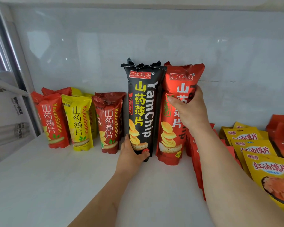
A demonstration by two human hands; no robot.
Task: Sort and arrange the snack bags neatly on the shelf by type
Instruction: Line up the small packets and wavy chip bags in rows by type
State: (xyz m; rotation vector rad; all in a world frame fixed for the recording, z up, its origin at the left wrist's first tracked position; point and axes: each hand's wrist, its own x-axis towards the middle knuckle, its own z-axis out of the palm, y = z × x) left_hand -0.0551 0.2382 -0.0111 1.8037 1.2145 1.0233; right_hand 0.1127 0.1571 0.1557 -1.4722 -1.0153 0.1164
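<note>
The left hand (129, 154) curls its fingers round the foot of the tall black foil yam-chip bag (142, 108), upright on the white shelf (39, 177). The right hand (188, 110) grips the matching tall red foil bag (170, 128), touching the black bag's right side. Shorter red and yellow bags (79, 122) stand left of the fingers.

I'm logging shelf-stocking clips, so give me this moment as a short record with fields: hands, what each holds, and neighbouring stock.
left hand: left hand grips the base of the tall black bag, upright on the shelf
right hand: right hand grips the middle of the tall red bag, upright
relation: the two tall bags stand side by side, touching
left stock: small red and yellow bags, upright
right stock: yellow pouches in a row
</note>
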